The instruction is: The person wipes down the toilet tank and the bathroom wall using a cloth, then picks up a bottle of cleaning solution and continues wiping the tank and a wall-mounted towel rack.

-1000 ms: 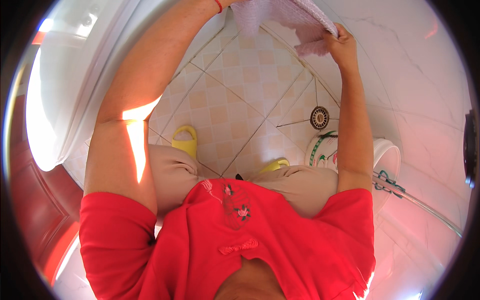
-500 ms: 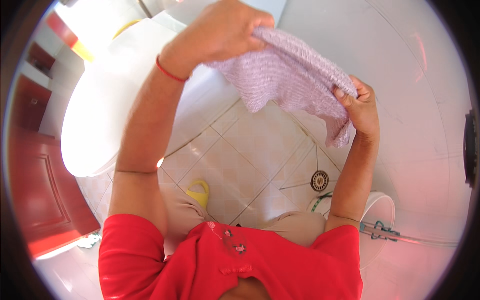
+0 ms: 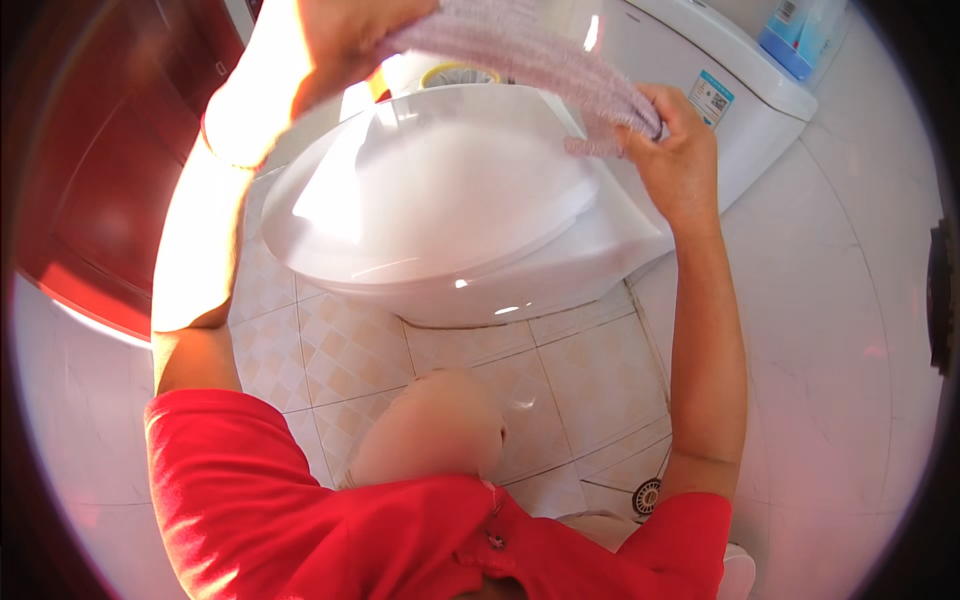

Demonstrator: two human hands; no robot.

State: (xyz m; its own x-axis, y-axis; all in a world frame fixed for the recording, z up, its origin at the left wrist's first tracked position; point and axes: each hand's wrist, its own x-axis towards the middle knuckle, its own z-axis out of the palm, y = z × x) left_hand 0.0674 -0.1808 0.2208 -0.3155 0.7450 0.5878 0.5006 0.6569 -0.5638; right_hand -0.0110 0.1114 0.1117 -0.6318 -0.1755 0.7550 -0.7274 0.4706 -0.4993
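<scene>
The toilet (image 3: 440, 210) blocks below the cloth (image 3: 545, 58); nearer floor (image 3: 590, 375) leaves room.

This is a bathroom, quite possibly in a home. A white toilet (image 3: 500, 295) with its lid (image 3: 450, 190) down fills the middle, its cistern (image 3: 655, 60) behind toward the right. Patterned beige tiles (image 3: 345, 350) cover the floor, and near the floor's right edge sits a round slotted drain (image 3: 648, 496). Pale, veined wall cladding (image 3: 820, 300) rises from that edge. Past the toilet's far edge shows a yellow-rimmed bin (image 3: 460, 75); a red panelled door (image 3: 110, 150) stands at left.
</scene>
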